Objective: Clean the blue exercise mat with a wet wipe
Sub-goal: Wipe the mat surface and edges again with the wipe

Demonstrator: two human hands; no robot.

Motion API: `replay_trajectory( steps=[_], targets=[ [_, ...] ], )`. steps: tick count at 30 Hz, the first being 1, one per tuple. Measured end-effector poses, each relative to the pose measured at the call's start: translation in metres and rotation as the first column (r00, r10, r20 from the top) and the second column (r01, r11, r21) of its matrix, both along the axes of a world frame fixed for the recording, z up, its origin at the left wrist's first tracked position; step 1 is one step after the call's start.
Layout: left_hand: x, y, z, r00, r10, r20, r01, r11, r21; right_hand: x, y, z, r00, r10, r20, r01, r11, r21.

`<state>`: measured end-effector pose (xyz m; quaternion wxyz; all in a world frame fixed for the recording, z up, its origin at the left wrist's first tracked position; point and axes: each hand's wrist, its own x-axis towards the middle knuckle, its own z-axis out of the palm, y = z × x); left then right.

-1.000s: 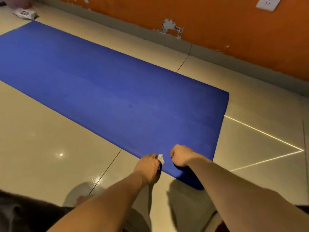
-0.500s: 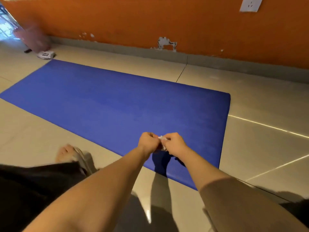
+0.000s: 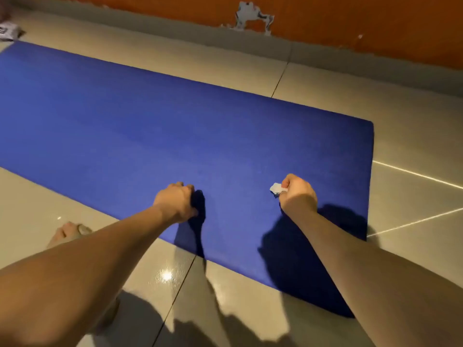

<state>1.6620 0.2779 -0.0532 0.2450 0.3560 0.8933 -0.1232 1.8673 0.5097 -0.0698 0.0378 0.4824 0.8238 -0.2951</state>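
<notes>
Mat (image 3: 175, 136) lay flat on the tiled floor (image 3: 413, 126), running from the left edge of the frame to right of centre, long sides roughly parallel to the orange wall (image 3: 375, 26) across the top. Both arms reached in from the bottom of the frame over the mat's near right end. Right hand (image 3: 297, 196) was right of centre, fingers (image 3: 288, 182) clenched around a small crumpled white wipe (image 3: 275, 189); a bit of the wipe stuck out on the hand's left side. Wipe was over the mat; couldn't tell if it touched the surface. Left hand (image 3: 175, 202) was at frame centre, close to the mat's near edge, curled into a fist with nothing visible in it; its shadow sat right beside it on the mat, contact not confirmable. Hands were well apart. A bare foot (image 3: 67, 232) was on the floor at lower left, partly hidden by the left forearm. A white pack (image 3: 7, 31) lay on the floor at upper left, just beyond the mat's far corner, print unreadable. Grey skirting (image 3: 350, 56) ran along the wall base, with a patch (image 3: 253, 17) of peeled paint at top centre.
</notes>
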Motion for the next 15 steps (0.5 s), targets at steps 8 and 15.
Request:
replay_trajectory(
  steps=[8,15],
  targets=[
    [-0.068,0.022,-0.030,0.994,-0.104,0.014,0.105,0.992,-0.067,-0.036,0.001,-0.041,0.960,0.160,-0.228,-0.099,0.960,0.260],
    [-0.083,0.030,-0.036,0.982,-0.148,0.121,0.160,0.982,-0.099,-0.070,-0.048,-0.067,0.999,-0.015,-0.052,0.023,0.988,0.155]
  ],
)
